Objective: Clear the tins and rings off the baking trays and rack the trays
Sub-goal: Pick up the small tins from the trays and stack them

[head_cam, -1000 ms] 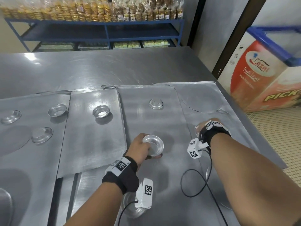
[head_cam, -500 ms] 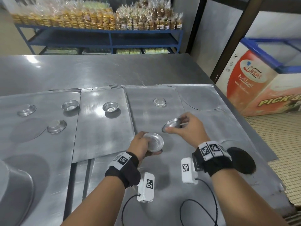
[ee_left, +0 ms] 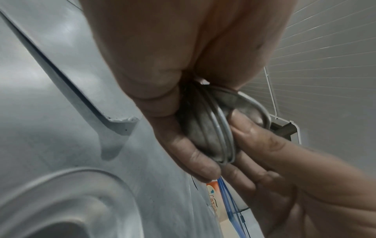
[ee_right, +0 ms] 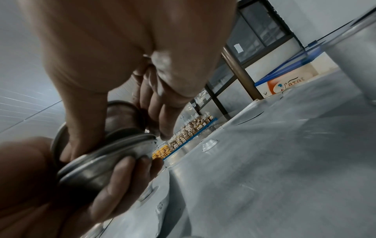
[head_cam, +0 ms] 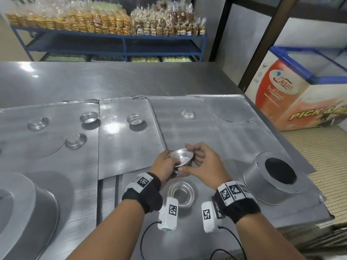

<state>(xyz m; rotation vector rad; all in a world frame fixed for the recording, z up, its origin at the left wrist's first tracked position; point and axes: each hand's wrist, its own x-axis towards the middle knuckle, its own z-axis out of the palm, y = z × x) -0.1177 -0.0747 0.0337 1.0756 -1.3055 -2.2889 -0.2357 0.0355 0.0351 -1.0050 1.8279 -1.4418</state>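
While both hands meet above the middle baking tray (head_cam: pixel 221 147), left hand (head_cam: pixel 165 166) cupping the nested tart tins (head_cam: pixel 181 156) and right hand (head_cam: pixel 204 164) pinching the top rim, a loose tin (head_cam: pixel 181 194) sits just nearer, between the wrists.

Soft overhead light glares white off the steel table (head_cam: pixel 116 79) at far left, hands throw faint shadows on the trays (head_cam: pixel 187 132), head view bows at its edges, and both wrist views run dim, grainy, smeared up close.
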